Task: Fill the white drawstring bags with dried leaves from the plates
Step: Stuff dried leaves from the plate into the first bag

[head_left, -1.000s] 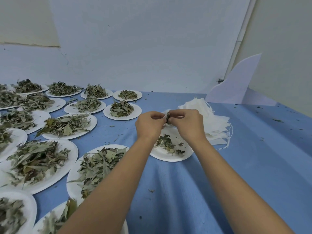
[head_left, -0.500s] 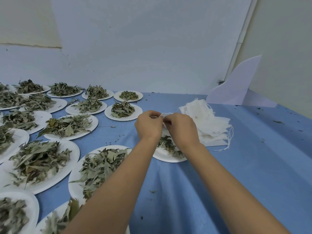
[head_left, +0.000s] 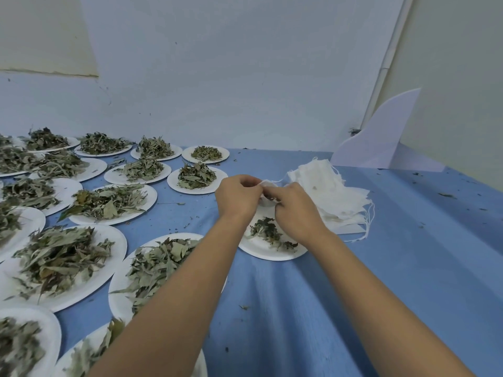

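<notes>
Both hands meet over a white paper plate (head_left: 261,247) that carries a small heap of dark dried leaves (head_left: 268,231). My left hand (head_left: 238,197) and my right hand (head_left: 295,210) pinch a small white drawstring bag (head_left: 268,185) between their fingertips; most of the bag is hidden behind the fingers. A loose pile of white drawstring bags (head_left: 329,197) lies just right of my hands, strings trailing off its right edge.
Many white plates heaped with dried leaves cover the left half of the blue tablecloth (head_left: 394,268), the nearest plate (head_left: 160,265) under my left forearm. A white curved board (head_left: 381,140) stands at the back right against the wall. Leaf crumbs dot the cloth.
My hands have shifted slightly right and closer together on the bag; the leaves seen between my fingers a second ago are hidden now. The view has tilted a little.
</notes>
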Tool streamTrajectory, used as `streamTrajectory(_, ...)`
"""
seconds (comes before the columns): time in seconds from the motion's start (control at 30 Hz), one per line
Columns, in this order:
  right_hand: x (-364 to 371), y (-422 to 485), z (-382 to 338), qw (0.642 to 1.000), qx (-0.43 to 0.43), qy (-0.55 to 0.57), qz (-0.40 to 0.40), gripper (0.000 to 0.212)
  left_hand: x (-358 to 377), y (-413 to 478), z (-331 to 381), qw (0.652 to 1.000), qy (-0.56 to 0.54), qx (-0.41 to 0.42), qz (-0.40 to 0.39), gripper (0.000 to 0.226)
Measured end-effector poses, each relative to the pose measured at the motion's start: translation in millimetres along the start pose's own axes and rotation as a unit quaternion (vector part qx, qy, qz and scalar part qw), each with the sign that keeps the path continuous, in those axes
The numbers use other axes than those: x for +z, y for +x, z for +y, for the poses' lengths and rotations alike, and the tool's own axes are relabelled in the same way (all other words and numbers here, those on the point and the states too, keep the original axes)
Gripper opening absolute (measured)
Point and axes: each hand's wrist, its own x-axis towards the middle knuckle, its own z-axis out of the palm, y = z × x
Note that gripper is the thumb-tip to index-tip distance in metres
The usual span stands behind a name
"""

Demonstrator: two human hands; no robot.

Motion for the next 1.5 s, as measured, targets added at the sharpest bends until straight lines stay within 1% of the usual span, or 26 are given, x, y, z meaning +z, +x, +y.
streamTrajectory(0.07, -3, -3, 0, 0.987, 0.043, 0.146, 0.055, 0.048, 0, 3, 3, 1.0, -0.007, -0.008, 0.021, 0.007)
streamTrajectory(0.1, -5, -5, 0, 0.976, 0.063, 0.193, 0.082, 0.044, -1, 5, 4, 0.999, -0.006, -0.011, 0.032, 0.007)
streamTrajectory(0.13, -8, -7, 1, 0.97, 0.07, 0.212, 0.1, 0.042, -1, 6, 5, 0.999, -0.004, -0.012, 0.043, 0.007)
streamTrajectory(0.17, -12, -9, 3, 0.972, 0.062, 0.204, 0.098, 0.042, -2, 8, 5, 0.998, -0.004, -0.013, 0.054, 0.007)
streamTrajectory(0.2, -16, -10, 6, 0.98, 0.046, 0.181, 0.073, 0.042, -2, 9, 5, 0.998, -0.004, -0.015, 0.061, 0.007)
streamTrajectory(0.23, -21, -11, 8, 0.988, 0.03, 0.149, 0.02, 0.041, -3, 10, 4, 0.998, -0.005, -0.018, 0.064, 0.007)
streamTrajectory(0.27, -25, -12, 10, 0.992, 0.02, 0.114, -0.055, 0.042, -3, 11, 4, 0.998, -0.008, -0.022, 0.065, 0.007)
streamTrajectory(0.33, -30, -12, 16, 0.979, 0.021, 0.054, -0.198, 0.059, -3, 11, 3, 0.997, -0.017, -0.033, 0.062, 0.009)
streamTrajectory(0.37, -32, -12, 18, 0.969, 0.031, 0.03, -0.243, 0.067, -2, 11, 2, 0.997, -0.019, -0.036, 0.06, 0.01)
streamTrajectory(0.43, -34, -11, 19, 0.954, 0.045, -0.008, -0.296, 0.072, -1, 10, 2, 0.997, -0.019, -0.038, 0.057, 0.012)
streamTrajectory(0.53, -34, -11, 18, 0.935, 0.082, -0.03, -0.342, 0.071, 0, 10, 2, 0.998, -0.02, -0.04, 0.053, 0.016)
streamTrajectory(0.63, -30, -10, 18, 0.934, 0.105, -0.011, -0.342, 0.067, 0, 11, 2, 0.998, -0.023, -0.045, 0.049, 0.019)
streamTrajectory(0.7, -26, -9, 17, 0.944, 0.104, -0.01, -0.313, 0.062, -1, 10, 2, 0.998, -0.026, -0.046, 0.046, 0.022)
streamTrajectory(0.83, -13, -7, 17, 0.968, 0.111, 0.052, -0.219, 0.049, -3, 10, 2, 0.997, -0.032, -0.048, 0.048, 0.017)
streamTrajectory(0.9, -8, -7, 17, 0.972, 0.124, 0.105, -0.17, 0.044, -3, 9, 3, 0.997, -0.041, -0.05, 0.047, 0.014)
streamTrajectory(0.97, -9, -7, 19, 0.971, 0.14, 0.166, -0.101, 0.035, -4, 9, 3, 0.996, -0.045, -0.052, 0.048, 0.012)
streamTrajectory(1.0, -12, -7, 21, 0.973, 0.145, 0.163, -0.071, 0.032, -4, 9, 3, 0.996, -0.046, -0.054, 0.049, 0.011)
streamTrajectory(1.03, -15, -7, 24, 0.979, 0.144, 0.131, -0.058, 0.03, -5, 9, 3, 0.996, -0.047, -0.054, 0.048, 0.011)
streamTrajectory(1.07, -18, -7, 26, 0.984, 0.138, 0.092, -0.064, 0.032, -5, 9, 2, 0.996, -0.048, -0.055, 0.048, 0.012)
streamTrajectory(1.13, -20, -9, 28, 0.985, 0.112, 0.059, -0.117, 0.044, -4, 10, 2, 0.996, -0.053, -0.057, 0.049, 0.016)
streamTrajectory(1.2, -14, -13, 24, 0.982, 0.041, 0.038, -0.179, 0.059, -5, 11, 2, 0.995, -0.06, -0.062, 0.053, 0.02)
streamTrajectory(1.27, -3, -16, 17, 0.975, -0.033, 0.003, -0.218, 0.065, -5, 11, 2, 0.994, -0.064, -0.067, 0.058, 0.018)
streamTrajectory(1.33, 5, -16, 12, 0.971, -0.064, -0.002, -0.232, 0.061, -5, 12, 0, 0.994, -0.064, -0.07, 0.064, 0.017)
streamTrajectory(1.4, 11, -16, 8, 0.968, -0.082, -0.01, -0.238, 0.052, -6, 13, -1, 0.993, -0.062, -0.071, 0.072, 0.021)
streamTrajectory(1.5, 15, -17, 7, 0.961, -0.106, -0.051, -0.251, 0.041, -7, 14, -2, 0.992, -0.068, -0.073, 0.077, 0.023)
